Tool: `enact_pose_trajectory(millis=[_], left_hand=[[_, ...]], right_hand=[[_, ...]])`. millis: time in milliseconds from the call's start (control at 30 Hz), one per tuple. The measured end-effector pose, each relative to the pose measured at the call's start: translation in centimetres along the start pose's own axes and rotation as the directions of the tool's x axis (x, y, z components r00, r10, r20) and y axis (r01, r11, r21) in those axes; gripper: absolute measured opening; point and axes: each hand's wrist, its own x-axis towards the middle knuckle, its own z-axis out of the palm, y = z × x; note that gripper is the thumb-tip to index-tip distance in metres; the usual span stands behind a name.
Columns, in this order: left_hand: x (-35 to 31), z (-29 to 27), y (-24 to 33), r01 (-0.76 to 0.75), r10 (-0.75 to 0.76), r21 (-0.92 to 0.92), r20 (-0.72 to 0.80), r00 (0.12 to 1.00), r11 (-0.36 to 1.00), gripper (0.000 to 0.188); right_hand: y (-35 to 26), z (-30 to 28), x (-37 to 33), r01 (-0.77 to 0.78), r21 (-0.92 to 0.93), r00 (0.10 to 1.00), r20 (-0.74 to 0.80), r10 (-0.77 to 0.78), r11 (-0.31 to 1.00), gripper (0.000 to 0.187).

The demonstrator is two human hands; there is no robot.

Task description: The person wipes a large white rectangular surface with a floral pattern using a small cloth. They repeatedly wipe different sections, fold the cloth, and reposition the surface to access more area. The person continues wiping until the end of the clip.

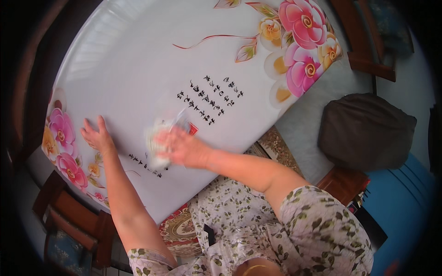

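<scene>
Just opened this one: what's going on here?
A person leans over a table with a white, flower-printed cover. Their right hand holds a pale cloth on the cover, between two patches of black writing; hand and cloth are blurred, as if moving. The left hand is empty, fingers spread, at the cover's left side; whether it presses down is hard to tell.

Cloth [153, 138] on table [119, 83], chairs [76, 205] left and right
</scene>
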Motion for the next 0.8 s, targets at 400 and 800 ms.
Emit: enact_pose_trajectory(millis=[400,800], left_hand=[[-15.9,-16.0,-23.2,0.301,-0.353,0.187,0.445,0.823,0.935,0.049],[-15.4,-15.3,-20.2,0.368,-0.442,0.247,0.556,0.704,0.896,0.058]], right_hand=[[13.0,-9.7,-15.0,-0.683,-0.563,0.728,-0.468,0.501,0.466,0.044],[0.2,-5.5,-8.9,-0.184,-0.545,0.905,0.23,0.357,0.818,0.038]])
